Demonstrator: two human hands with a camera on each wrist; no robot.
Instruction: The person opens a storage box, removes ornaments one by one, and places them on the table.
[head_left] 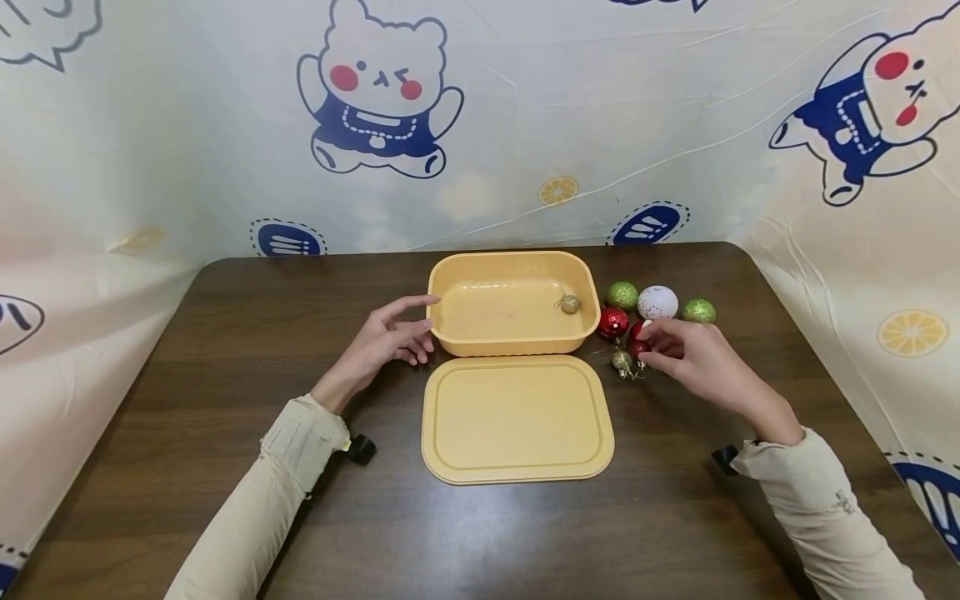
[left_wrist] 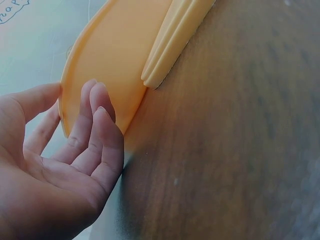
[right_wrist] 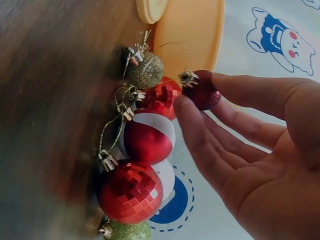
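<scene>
My right hand pinches a small dark red Christmas bauble between thumb and forefinger, above the other baubles. Below it in the right wrist view lie a gold glitter bauble, a red-and-white bauble and a red faceted bauble. My left hand is at the left end of a yellow plastic box, forefinger on its rim and thumb against its side, other fingers loosely bent. Inside the box, towards the right, sits a small gold bauble.
A yellow lid lies flat in front of the box. Right of the box are two green baubles, one nearer and one farther out, with a speckled white bauble between. A patterned curtain borders the brown table.
</scene>
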